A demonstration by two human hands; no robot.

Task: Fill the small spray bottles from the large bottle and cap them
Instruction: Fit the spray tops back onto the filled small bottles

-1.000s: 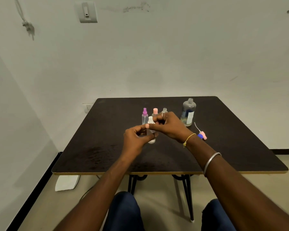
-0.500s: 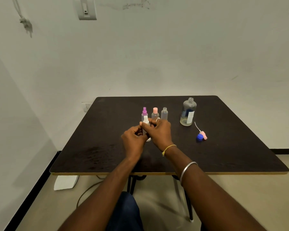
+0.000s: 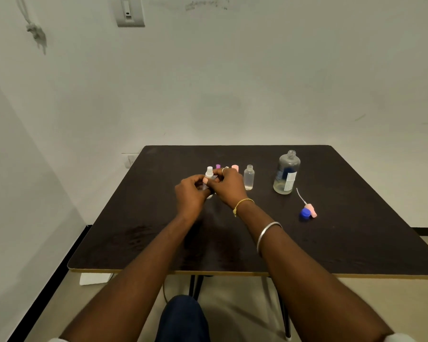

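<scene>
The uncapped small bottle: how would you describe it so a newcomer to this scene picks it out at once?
On the dark table, find the large bottle with the label, standing open toward the far right. Just left of it, between it and the right hand, stands a small clear bottle. Unlike the other small bottles, it has no coloured or white cap.

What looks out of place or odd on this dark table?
A pink spray head with its white tube lies loose on its side beside a blue cap, while the small clear bottle and the large clear bottle stand open, uncapped.
</scene>
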